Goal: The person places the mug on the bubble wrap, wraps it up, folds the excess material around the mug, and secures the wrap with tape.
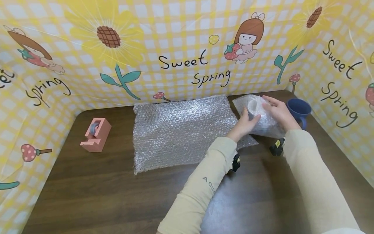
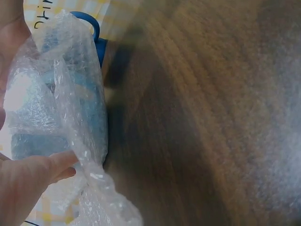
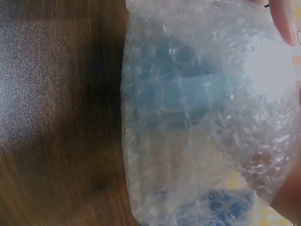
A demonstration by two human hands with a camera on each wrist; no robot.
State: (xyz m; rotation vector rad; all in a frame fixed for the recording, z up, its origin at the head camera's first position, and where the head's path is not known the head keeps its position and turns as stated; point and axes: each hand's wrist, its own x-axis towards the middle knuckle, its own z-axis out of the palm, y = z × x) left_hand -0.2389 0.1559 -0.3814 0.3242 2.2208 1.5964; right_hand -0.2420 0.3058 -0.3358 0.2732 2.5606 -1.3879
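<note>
Toward the back right of the table, both hands hold a bundle of bubble wrap around something pale blue that shows through the film. My left hand grips its left side, with the thumb pressed on the wrap in the left wrist view. My right hand holds the right and upper side, fingers curved over the film. A rounded, whitish opening shows at the bundle's top. In the right wrist view the layered wrap fills much of the picture, and the outline of the wrapped thing is blurred by the bubbles.
A dark blue mug stands just right of the right hand. Left of the bundle, a large sheet of bubble wrap lies flat on the wooden table. A pink tape dispenser is farther left. Patterned cloth encloses the back and sides.
</note>
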